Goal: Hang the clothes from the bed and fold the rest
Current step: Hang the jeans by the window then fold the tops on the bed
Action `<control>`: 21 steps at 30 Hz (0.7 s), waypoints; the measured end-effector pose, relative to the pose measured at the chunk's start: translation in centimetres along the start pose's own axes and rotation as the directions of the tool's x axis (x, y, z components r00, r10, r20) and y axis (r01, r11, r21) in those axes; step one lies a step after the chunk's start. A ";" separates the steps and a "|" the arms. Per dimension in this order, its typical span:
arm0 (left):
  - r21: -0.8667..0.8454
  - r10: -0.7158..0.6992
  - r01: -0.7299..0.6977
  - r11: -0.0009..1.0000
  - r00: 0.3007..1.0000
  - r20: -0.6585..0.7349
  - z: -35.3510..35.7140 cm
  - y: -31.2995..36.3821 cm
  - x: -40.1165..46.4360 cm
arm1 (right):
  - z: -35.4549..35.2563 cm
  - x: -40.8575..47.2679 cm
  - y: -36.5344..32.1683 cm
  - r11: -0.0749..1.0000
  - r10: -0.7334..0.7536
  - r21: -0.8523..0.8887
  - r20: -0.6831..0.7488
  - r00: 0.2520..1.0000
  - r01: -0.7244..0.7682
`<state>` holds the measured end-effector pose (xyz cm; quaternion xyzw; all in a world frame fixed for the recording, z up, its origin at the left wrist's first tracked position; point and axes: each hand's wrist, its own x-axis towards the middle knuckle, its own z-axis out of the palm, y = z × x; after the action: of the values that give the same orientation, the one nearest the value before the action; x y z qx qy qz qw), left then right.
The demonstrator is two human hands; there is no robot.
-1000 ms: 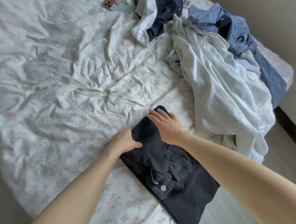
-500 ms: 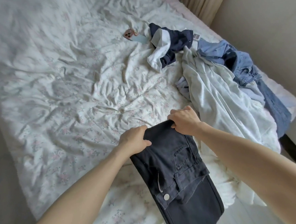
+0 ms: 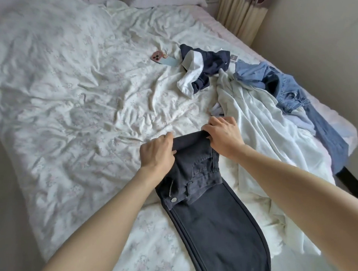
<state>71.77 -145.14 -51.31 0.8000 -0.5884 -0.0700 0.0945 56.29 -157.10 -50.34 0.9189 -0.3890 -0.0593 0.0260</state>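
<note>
On the near half of the bed (image 3: 67, 112), floral sheet rumpled: dark jeans (image 3: 212, 213), folded, long axis running from the hands back toward the person. Left hand (image 3: 157, 153) and right hand (image 3: 224, 135) each curl fingers round the far fold edge, one at each corner. Unsorted garments heaped just right; right hand nearer them.

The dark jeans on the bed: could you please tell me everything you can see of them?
The dark jeans look like charcoal denim, with a metal waist button, an open zipper and a stitched pocket. They lie folded lengthwise on the floral bedsheet, the legs running toward the camera and out of frame. The far end is a folded edge, gripped by the left hand and the right hand. Their right side borders the white garment.
</note>
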 end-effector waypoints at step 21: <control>-0.122 0.406 -0.438 0.891 0.645 0.648 11.2 13.8 -20.9 | 12.9 -30.0 5.1 0.998 0.034 0.024 0.444 0.895 -0.049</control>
<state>50.24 -129.96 -58.94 0.5658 -0.7544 -0.3090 -0.1234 30.33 -139.14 -60.00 0.8730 -0.4052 -0.2599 -0.0780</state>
